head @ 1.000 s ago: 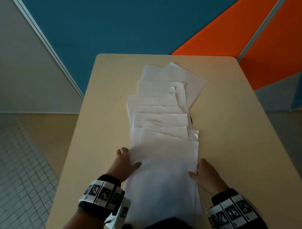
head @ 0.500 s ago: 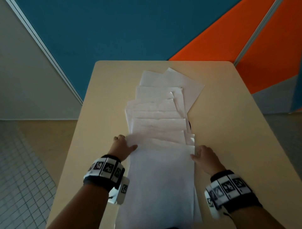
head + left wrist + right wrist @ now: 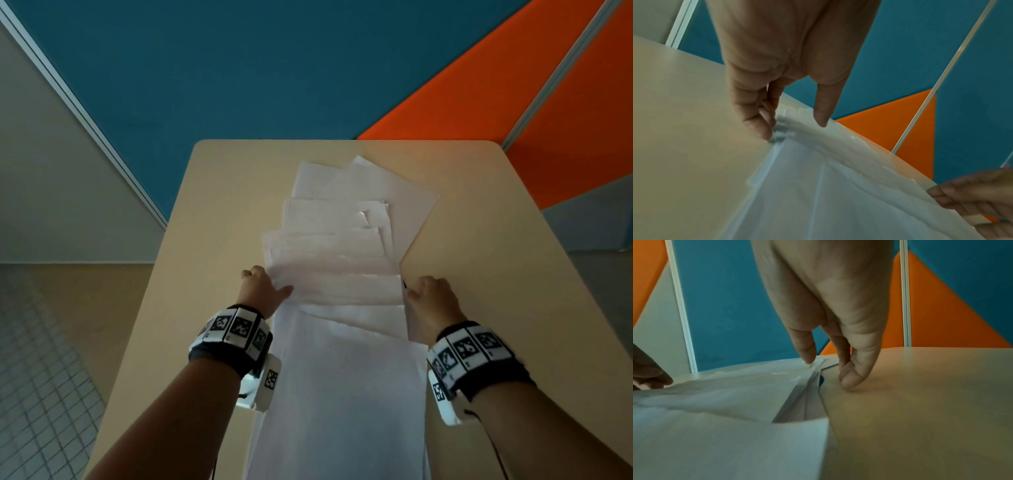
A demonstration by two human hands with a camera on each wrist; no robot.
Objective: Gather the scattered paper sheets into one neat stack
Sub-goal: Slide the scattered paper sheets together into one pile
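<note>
White paper sheets (image 3: pixel 342 274) lie in a long overlapping run down the middle of a beige table (image 3: pixel 496 274). The far sheets are fanned and skewed. My left hand (image 3: pixel 262 287) is at the run's left edge about halfway up. In the left wrist view its thumb rests on top of the sheets (image 3: pixel 818 186) and its curled fingers (image 3: pixel 764 126) meet the edge. My right hand (image 3: pixel 430 296) is at the right edge. Its thumb (image 3: pixel 807 353) touches a sheet corner, and its curled fingers (image 3: pixel 851 378) sit on the table beside the sheets (image 3: pixel 725 402).
A small dark object (image 3: pixel 821 380) peeks out from under the sheets' right edge by my right hand. Blue and orange wall panels (image 3: pixel 274 68) stand behind the table's far edge. Bare tabletop flanks the paper run on both sides. Tiled floor (image 3: pixel 41 377) lies to the left.
Both hands have slid away from me along the sides of the paper run, from the nearest big sheet to about its middle. The near sheets look more lined up.
</note>
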